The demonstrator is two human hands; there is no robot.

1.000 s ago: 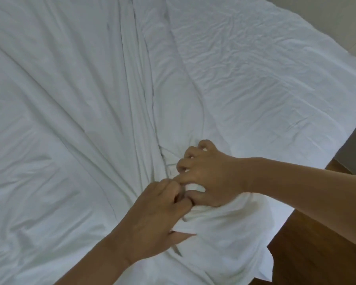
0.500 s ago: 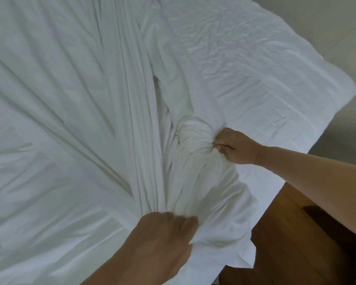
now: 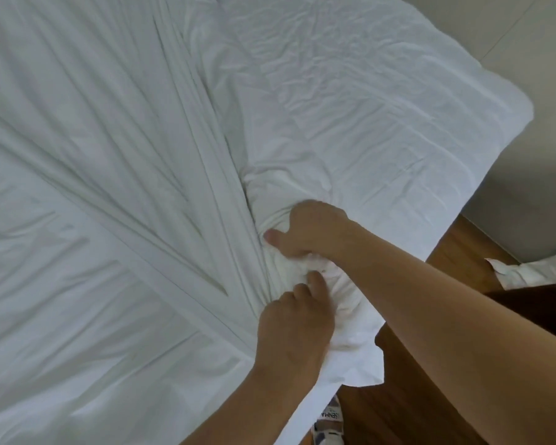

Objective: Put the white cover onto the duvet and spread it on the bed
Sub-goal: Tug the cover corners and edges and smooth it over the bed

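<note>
Cover (image 3: 109,187) bunched in both hands.

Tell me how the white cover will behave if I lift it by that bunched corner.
The white cover will probably hang limp: it fans into long soft pleats from where the right hand and left hand grip it. It looks thin, so likely light, and should drag rather than slide freely.
</note>
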